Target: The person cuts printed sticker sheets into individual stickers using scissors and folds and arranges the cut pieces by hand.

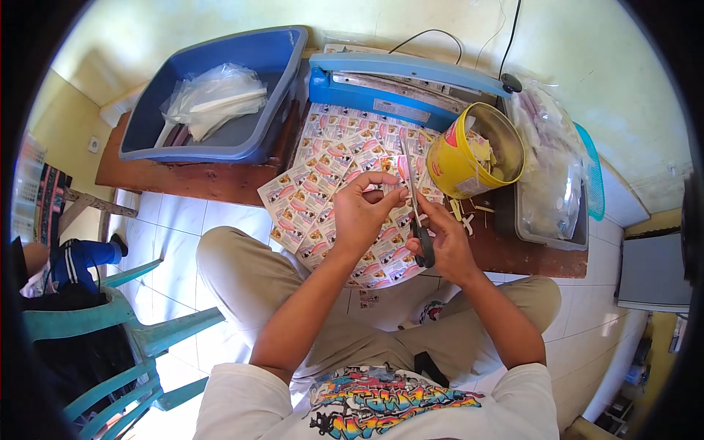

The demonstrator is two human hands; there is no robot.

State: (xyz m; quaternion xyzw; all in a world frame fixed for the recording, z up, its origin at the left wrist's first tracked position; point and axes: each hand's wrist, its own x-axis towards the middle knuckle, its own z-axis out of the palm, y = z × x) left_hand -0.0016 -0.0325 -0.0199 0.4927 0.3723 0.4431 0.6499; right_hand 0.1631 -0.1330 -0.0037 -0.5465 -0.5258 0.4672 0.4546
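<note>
Left hand over several printed paper sheets, can't tell fingers' grip; right hand: fingers clamped on 1 black-handled metal scissors.

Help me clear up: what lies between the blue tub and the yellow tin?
Head view: printed sheets under scissors, and a blue long-armed device behind.

- I see the bucket as bright yellow with red markings.
- Left of the bucket, I get whitish printed sheets repeating pink, brown and black labels.
- Just left of the bucket, I see scissors with silver blades and black handles.
- Behind the bucket, my view gives a two-tone blue machine, its arm paler.
- Right of the bucket, I make out a teal basket.
</note>
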